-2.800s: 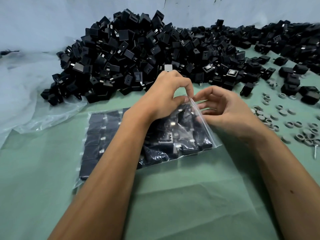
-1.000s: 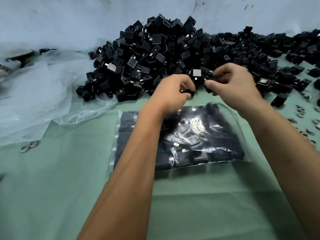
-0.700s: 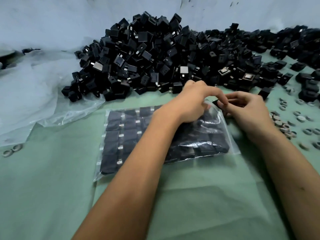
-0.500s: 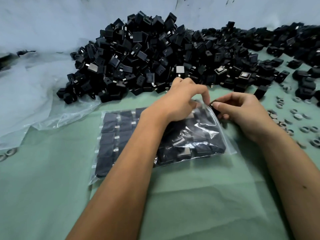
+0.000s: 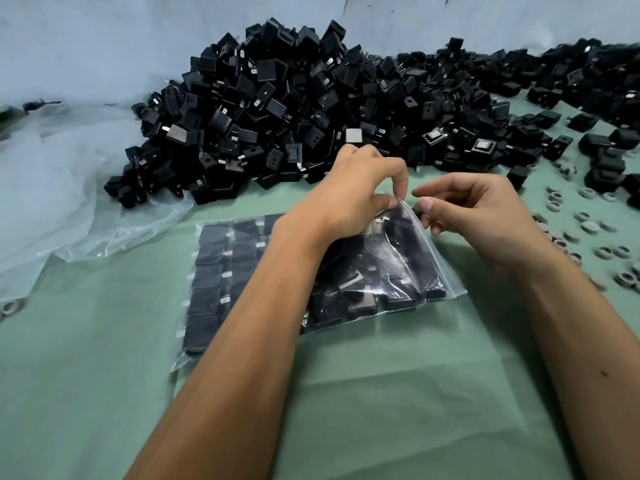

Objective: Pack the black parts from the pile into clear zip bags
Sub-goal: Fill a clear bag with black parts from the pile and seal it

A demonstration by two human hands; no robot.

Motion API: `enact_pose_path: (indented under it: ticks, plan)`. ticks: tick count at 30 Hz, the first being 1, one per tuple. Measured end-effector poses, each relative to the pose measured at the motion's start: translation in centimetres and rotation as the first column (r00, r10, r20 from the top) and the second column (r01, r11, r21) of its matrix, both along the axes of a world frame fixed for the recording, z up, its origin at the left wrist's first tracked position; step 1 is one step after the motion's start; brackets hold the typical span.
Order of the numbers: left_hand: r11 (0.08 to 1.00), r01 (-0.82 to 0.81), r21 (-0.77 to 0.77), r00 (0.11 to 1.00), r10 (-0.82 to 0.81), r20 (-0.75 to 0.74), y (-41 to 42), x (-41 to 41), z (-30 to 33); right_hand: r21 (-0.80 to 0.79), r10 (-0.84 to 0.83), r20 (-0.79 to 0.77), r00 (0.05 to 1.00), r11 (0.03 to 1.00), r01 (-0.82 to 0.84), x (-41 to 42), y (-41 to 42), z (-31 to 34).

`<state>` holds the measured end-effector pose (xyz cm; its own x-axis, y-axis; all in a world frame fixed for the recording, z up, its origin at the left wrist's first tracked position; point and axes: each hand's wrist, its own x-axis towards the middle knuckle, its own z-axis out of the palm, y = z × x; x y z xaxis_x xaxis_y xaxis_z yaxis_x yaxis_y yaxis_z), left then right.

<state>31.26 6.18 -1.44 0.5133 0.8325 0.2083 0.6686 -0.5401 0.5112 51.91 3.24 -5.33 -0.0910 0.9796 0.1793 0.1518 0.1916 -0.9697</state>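
The clear zip bag (image 5: 388, 271) lies on the green cloth (image 5: 346, 410), packed with rows of black parts. The left hand (image 5: 349, 195) pinches its raised mouth corner. The right hand (image 5: 485, 216), which half a second ago carried a part to the opening, is now loosely curled and seems empty — another piece looks delivered. Behind, the pile (image 5: 311, 105) stays large. The left forearm hides the bag's middle — fill level unclear.

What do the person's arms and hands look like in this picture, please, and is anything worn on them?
Both forearms are bare up to the picture's edge: no sleeves, gloves, watch or rings visible. The left hand and right hand have short, unpainted nails. A small dark mark sits on the right forearm.
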Motion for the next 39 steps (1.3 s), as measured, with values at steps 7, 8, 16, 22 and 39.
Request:
enact_pose_path:
  ticks: [7, 8, 16, 22, 39]
  plan:
    - [0.999, -0.006, 0.033, 1.0, 0.007, -0.008, 0.0, 0.1, 0.2, -0.079, 0.166, -0.11, 0.98, 0.981, -0.175, -1.1, -0.3, 0.3]
    - [1.0, -0.007, 0.029, 1.0, 0.007, -0.005, 0.0, 0.1, 0.2, -0.079, 0.12, -0.116, 0.986, 0.988, -0.13, -1.0, -0.2, 0.3]
    - [0.999, -0.012, 0.047, 1.0, 0.011, 0.014, 0.1, 0.1, 0.1, -0.096, 0.32, -0.222, 0.921, 0.933, -0.348, -2.1, -0.4, -0.2]
    - [0.998, -0.021, 0.062, 0.999, 0.019, 0.025, 0.2, 0.1, 0.0, -0.108, 0.257, -0.33, 0.908, 0.946, -0.307, -1.6, -0.2, 0.2]
    - [0.852, -0.519, -0.069, 0.851, 0.508, -0.13, 2.2, -8.4, -0.7, 0.256, -0.272, 0.428, 0.862, 0.951, 0.174, -6.8, 2.1, 5.9]
